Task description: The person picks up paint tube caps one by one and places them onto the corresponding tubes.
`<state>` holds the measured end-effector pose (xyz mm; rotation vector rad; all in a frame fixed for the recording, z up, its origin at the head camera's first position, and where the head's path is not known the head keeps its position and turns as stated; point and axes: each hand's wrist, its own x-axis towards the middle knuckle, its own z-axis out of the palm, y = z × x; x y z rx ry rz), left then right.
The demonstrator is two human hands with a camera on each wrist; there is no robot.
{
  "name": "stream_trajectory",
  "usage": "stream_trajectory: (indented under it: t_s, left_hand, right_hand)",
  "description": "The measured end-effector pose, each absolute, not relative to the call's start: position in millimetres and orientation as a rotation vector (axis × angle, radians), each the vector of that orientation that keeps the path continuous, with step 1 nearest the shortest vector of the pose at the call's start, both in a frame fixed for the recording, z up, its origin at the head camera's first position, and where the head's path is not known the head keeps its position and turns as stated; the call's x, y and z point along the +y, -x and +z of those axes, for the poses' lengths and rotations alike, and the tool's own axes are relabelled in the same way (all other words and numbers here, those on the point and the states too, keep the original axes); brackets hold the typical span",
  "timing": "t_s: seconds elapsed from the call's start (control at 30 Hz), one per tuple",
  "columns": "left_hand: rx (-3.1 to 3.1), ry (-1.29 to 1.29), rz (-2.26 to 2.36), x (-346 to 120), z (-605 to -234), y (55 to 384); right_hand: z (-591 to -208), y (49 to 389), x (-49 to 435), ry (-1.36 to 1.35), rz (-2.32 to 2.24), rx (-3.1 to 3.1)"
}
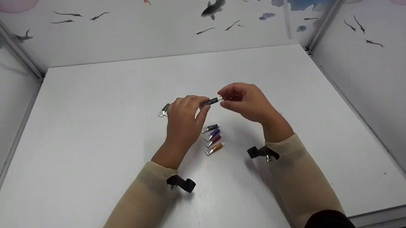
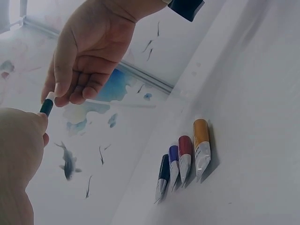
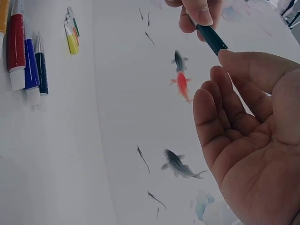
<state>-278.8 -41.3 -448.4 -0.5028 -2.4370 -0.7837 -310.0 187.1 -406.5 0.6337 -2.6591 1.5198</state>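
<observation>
My left hand (image 1: pixel 183 119) clamps the dark tube (image 1: pixel 212 101); just beside its fingertips (image 1: pixel 204 99), my right hand (image 1: pixel 248 104) pinches the white cap (image 1: pixel 220 98). Light pressure and straight alignment seem best.

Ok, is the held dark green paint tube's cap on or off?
On, it seems: the white cap sits against the end of the dark green paint tube.

On my one table (image 1: pixel 81 138) I count four paint tubes (image 1: pixel 213 140) in a row, three clustered tubes (image 3: pixel 72 44) and one held tube (image 1: pixel 211 101): eight altogether. I also count one left hand (image 1: pixel 184 121), one right hand (image 1: pixel 248 103) and two beige sleeves (image 1: pixel 137 206).
</observation>
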Motion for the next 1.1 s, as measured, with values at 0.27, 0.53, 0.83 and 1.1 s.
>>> stream_trajectory:
  t_s: [0.27, 0.53, 0.83, 1.1]
  left_hand:
    - [-2.443, 0.499, -0.780, -41.4, -449.3, 278.8]
    - [-2.444, 0.497, -0.794, -41.4, -448.5, 278.6]
    - [-2.451, 0.490, -0.800, -40.9, -447.6, 279.2]
    - [-2.444, 0.493, -0.811, -39.9, -446.1, 277.6]
  right_hand:
    - [-407.1, 310.6, 186.9, -0.603, 1.498, -2.670]
    - [-405.6, 309.7, 186.8, -0.589, 1.445, -2.699]
    - [-406.4, 311.5, 186.2, -0.571, 1.461, -2.720]
    - [-406.2, 311.1, 183.4, -0.552, 1.418, -2.726]
